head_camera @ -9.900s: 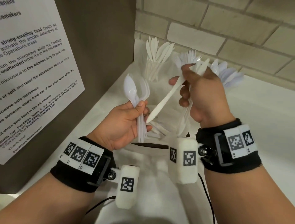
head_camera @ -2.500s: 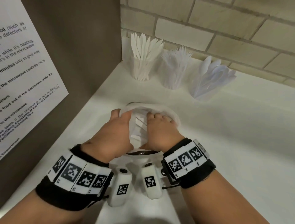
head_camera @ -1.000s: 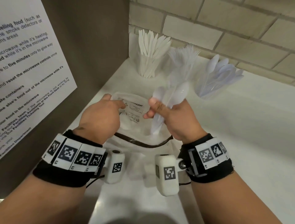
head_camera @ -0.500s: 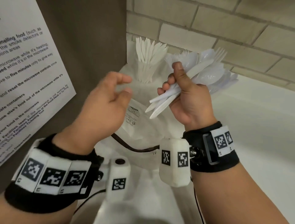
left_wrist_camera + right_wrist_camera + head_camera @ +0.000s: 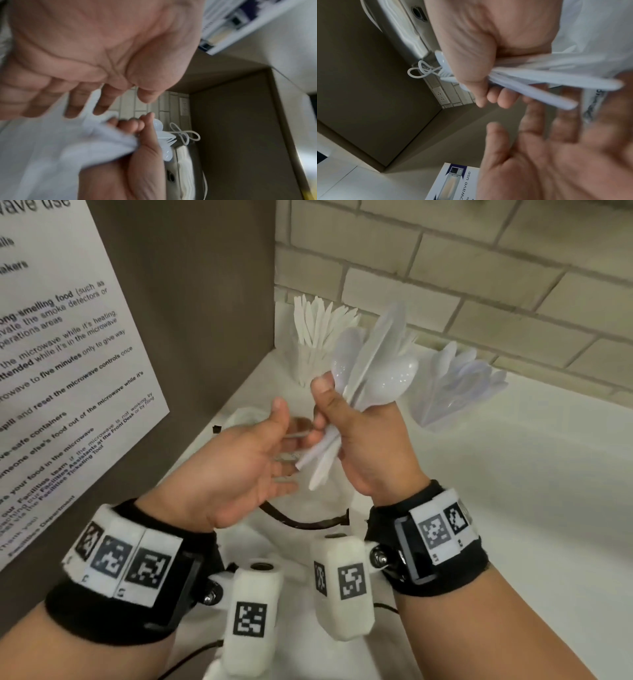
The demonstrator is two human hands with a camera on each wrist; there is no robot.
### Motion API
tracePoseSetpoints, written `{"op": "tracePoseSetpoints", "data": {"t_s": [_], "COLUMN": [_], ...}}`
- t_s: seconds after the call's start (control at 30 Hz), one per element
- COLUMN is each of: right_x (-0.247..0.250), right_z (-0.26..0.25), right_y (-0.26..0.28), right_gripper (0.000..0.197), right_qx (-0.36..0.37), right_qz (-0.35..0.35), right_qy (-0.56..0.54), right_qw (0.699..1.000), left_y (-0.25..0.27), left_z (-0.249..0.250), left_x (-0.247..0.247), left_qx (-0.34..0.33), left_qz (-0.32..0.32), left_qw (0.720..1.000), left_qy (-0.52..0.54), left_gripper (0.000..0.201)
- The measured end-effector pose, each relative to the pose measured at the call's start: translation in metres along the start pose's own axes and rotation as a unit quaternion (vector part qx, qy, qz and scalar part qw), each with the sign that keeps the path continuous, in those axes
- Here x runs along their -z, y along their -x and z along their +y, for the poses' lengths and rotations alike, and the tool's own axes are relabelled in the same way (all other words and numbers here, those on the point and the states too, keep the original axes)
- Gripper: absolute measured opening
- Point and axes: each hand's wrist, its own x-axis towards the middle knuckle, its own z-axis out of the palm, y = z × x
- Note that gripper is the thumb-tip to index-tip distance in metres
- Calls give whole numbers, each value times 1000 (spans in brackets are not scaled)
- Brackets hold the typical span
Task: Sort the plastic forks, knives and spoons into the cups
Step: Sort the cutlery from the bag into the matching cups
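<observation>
My right hand [image 5: 325, 405] grips a bundle of white plastic cutlery [image 5: 373, 371], spoon bowls and a knife blade pointing up, handles sticking out below the fist. My left hand [image 5: 274, 446] is open, palm towards the bundle, fingers spread just beside the handle ends and holding nothing. In the left wrist view the left fingers [image 5: 102, 97] hover over the handles [image 5: 106, 140]. The right wrist view shows the gripped handles [image 5: 539, 82]. At the back stand a cup of knives [image 5: 318, 344] and a cup of spoons [image 5: 455, 385]; the bundle hides the fork cup.
A white bag with a dark rim [image 5: 301, 523] lies on the white counter [image 5: 496, 491] under my hands. A brown panel with a printed notice [image 5: 68, 371] closes the left side, and a brick wall [image 5: 479, 285] the back.
My right hand lifted the bundle out of the bag and turned it more upright. My left hand let go of the bag, rose, and moved in beside the handles with fingers spread.
</observation>
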Motion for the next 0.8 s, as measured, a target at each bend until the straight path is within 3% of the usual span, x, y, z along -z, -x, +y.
{"op": "tracePoseSetpoints", "data": {"t_s": [0.07,0.17,0.23,0.3,0.37,0.47,0.63,0.73,0.8], "right_x": [4,-2,-9,-13,-16,-17,-9,-8,-11], "right_z": [-1,5,11,13,11,12,14,16,16], "right_y": [5,13,14,13,14,18,27,28,27], "right_gripper": [10,13,8,20,17,21,26,30,26], "right_qx": [9,-35,-45,-47,-52,-60,-116,-85,-62], "right_qz": [-52,-137,-161,-165,-167,-181,-190,-164,-135], "right_qy": [143,349,414,443,437,395,328,354,385], "right_qw": [988,927,895,880,882,899,918,917,911], "left_y": [2,4,5,3,2,1,2,3,4], "left_z": [6,12,11,7,6,7,16,19,19], "left_x": [4,3,-3,-6,-8,-8,4,3,0], "left_qx": [-117,-255,-289,-304,-322,-348,-389,-408,-424], "left_qz": [25,10,27,81,116,148,198,227,212], "left_qw": [993,966,951,941,933,921,900,884,879], "left_qy": [2,-31,-105,-128,-113,-90,0,33,52], "left_gripper": [72,96,93,74,50,34,32,32,39]}}
